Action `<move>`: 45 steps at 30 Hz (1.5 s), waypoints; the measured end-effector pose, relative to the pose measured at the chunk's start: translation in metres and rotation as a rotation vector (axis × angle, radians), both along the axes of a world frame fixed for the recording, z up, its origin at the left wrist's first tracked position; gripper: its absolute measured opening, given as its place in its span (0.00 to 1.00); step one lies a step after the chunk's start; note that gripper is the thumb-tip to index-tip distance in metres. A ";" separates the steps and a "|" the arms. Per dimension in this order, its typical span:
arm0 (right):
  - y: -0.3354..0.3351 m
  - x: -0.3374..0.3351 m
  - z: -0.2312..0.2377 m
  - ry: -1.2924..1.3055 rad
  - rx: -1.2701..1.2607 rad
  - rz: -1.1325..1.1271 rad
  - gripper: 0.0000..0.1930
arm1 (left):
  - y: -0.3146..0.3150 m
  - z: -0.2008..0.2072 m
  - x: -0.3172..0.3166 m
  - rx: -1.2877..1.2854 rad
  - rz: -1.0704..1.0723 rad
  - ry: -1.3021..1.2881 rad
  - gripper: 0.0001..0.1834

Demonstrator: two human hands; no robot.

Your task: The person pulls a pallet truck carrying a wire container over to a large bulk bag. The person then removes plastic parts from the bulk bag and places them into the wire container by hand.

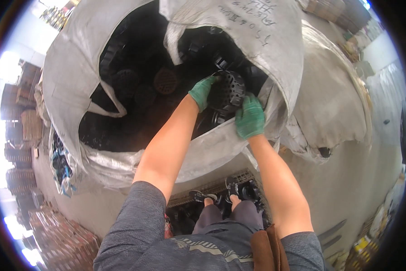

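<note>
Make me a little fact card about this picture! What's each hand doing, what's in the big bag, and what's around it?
Left hand: green-gloved, gripping the left side of a black perforated plastic piece
Right hand: green-gloved, at the piece's lower right; its grip is hard to tell
Big bag: open whitish bulk bag
Inside: dark plastic parts, plus a reddish-brown perforated disc
To the right: another whitish bulk bag
Lower left: brown stacks

Looks like a warehouse or workshop, given big sacks (275, 54), brown stacks (63, 235) and grey floor (356, 180).
</note>
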State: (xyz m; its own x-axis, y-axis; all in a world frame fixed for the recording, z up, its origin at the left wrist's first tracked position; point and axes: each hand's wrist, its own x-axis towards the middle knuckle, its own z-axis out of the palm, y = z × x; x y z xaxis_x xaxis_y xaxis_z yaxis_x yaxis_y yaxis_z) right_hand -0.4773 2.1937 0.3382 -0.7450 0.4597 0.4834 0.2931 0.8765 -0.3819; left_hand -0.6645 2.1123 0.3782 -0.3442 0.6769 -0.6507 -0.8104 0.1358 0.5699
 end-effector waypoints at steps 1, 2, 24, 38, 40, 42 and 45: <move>-0.004 -0.001 0.014 -0.130 -0.072 -0.001 0.23 | 0.003 -0.011 -0.005 -0.004 -0.014 0.005 0.17; -0.007 -0.006 0.021 -0.122 -0.078 -0.009 0.23 | 0.000 -0.020 -0.013 0.079 -0.018 -0.086 0.16; 0.002 0.009 0.020 -0.083 -0.199 0.106 0.17 | -0.020 -0.026 0.024 0.130 0.455 -0.005 0.22; -0.012 0.043 0.058 0.123 -0.246 0.044 0.22 | -0.087 0.079 0.123 0.144 0.378 0.750 0.13; -0.014 0.041 0.048 0.056 -0.107 -0.004 0.22 | -0.121 0.125 0.127 0.157 0.364 0.702 0.11; -0.022 0.032 0.036 -0.049 -0.090 -0.112 0.22 | -0.165 0.167 0.116 0.069 0.377 0.618 0.11; -0.016 0.026 0.017 -0.029 -0.015 -0.070 0.22 | -0.238 0.205 0.110 0.173 0.357 0.527 0.15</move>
State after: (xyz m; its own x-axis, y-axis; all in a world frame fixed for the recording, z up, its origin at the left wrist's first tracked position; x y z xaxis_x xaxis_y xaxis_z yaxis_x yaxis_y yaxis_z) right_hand -0.4510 2.1782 0.3557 -0.7243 0.5183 0.4548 0.3645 0.8477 -0.3854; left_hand -0.5542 1.8741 0.5831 -0.8095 0.5419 -0.2261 -0.3955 -0.2186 0.8921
